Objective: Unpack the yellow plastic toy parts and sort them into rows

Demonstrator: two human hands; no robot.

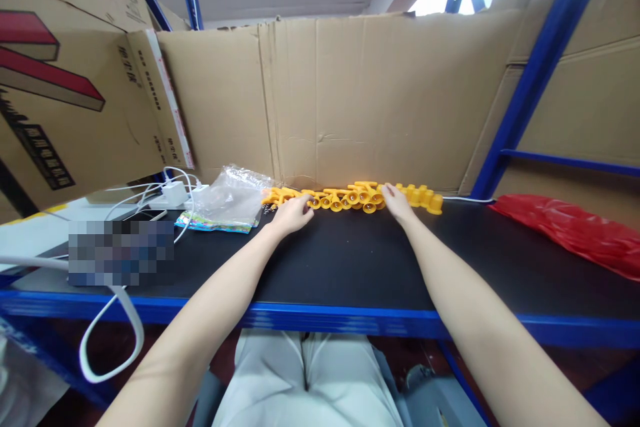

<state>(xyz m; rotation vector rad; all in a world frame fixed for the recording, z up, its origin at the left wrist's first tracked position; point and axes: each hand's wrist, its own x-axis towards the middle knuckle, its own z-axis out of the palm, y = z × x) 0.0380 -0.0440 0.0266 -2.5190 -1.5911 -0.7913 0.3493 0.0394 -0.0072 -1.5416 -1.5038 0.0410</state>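
A row of yellow plastic pieces (pixel 353 197) with round, cup-like ends lies along the back of the black tabletop, several of the open ends facing me. My left hand (pixel 294 215) is at the left part of the row, with its fingers curled in and the thumb toward the right. What its fingertips grip is hidden. Farther right, my right hand (pixel 395 203) reaches onto the row with its fingers together, touching the yellow pieces. More yellow cups (pixel 423 198) extend to the right of that hand. Small metallic bits (pixel 271 207) show by the row's left end.
A clear plastic bag (pixel 233 195) lies over a colourful packet (pixel 215 222) on the left. White cables and a charger (pixel 174 193) are beside it. A red plastic bag (pixel 565 227) lies at the right. A cardboard sheet (pixel 380 100) stands behind; a blue metal edge (pixel 345 320) runs along the front.
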